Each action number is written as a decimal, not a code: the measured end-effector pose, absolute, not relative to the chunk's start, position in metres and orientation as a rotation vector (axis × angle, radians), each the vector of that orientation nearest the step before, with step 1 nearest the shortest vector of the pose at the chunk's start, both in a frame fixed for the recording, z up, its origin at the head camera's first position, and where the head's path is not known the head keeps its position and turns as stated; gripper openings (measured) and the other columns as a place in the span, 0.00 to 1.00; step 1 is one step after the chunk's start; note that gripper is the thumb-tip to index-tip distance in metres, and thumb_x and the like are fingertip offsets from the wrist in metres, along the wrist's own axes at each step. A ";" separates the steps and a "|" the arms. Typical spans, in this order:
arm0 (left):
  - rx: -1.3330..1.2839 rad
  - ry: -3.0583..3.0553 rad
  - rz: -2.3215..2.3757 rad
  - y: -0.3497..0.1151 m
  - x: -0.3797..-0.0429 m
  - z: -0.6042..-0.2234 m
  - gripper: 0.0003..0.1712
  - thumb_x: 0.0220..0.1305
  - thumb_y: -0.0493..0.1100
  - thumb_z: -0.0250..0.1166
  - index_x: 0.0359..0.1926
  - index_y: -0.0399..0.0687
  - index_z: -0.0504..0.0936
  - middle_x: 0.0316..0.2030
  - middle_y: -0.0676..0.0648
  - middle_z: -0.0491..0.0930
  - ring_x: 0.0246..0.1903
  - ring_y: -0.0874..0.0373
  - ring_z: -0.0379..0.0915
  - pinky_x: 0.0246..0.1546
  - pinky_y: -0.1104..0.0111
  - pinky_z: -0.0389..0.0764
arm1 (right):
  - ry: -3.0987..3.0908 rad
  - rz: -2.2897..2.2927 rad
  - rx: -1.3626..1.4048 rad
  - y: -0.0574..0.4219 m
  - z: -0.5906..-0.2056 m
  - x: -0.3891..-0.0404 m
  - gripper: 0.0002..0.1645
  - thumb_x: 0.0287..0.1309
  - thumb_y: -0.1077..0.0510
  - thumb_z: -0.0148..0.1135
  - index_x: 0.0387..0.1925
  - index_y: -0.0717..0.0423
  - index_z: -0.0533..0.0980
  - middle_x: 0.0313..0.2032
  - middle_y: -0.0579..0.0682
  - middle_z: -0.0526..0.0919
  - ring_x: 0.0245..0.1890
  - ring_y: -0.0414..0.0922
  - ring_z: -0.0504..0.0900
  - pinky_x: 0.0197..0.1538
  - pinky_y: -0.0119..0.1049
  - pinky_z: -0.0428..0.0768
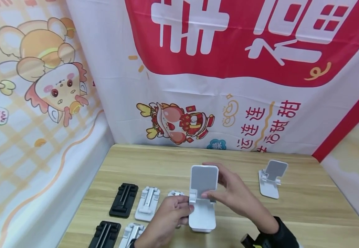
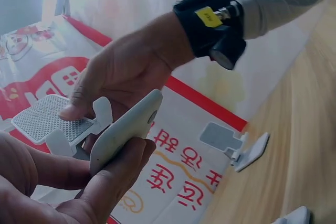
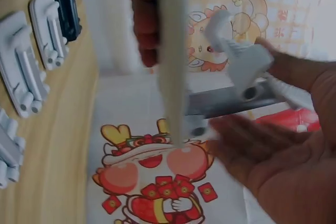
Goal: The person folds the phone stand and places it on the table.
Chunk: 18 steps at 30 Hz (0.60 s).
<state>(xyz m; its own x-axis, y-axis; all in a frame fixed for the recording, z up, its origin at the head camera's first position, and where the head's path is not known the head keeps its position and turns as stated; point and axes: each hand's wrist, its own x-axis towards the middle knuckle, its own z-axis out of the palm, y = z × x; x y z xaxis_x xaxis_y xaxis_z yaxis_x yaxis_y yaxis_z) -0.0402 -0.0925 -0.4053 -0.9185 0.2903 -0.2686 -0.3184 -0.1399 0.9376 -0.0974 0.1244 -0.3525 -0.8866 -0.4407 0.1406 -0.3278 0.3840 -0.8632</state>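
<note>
A white phone stand with a grey pad is held upright above the table, its post unfolded. My left hand grips the base plate between thumb and fingers. On the upper plate, my right hand pinches with the thumb on the grey pad and the fingers behind. The right wrist view shows the base edge-on and the metal post between base and upper plate. Folded white stands lie nearest my left hand, one partly hidden behind it.
Folded black stands lie at the table's left. An unfolded white stand stands at the right rear. The wooden table meets printed cloth at its back and sides.
</note>
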 end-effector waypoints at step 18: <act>-0.009 1.696 2.109 -0.087 -0.040 -0.399 0.26 0.70 0.35 0.62 0.62 0.20 0.70 0.48 0.36 0.87 0.40 0.58 0.86 0.36 0.73 0.86 | 2.899 -1.444 -1.005 0.116 -0.363 -0.087 0.29 0.46 0.71 0.78 0.47 0.41 0.81 0.43 0.35 0.89 0.45 0.33 0.87 0.50 0.34 0.88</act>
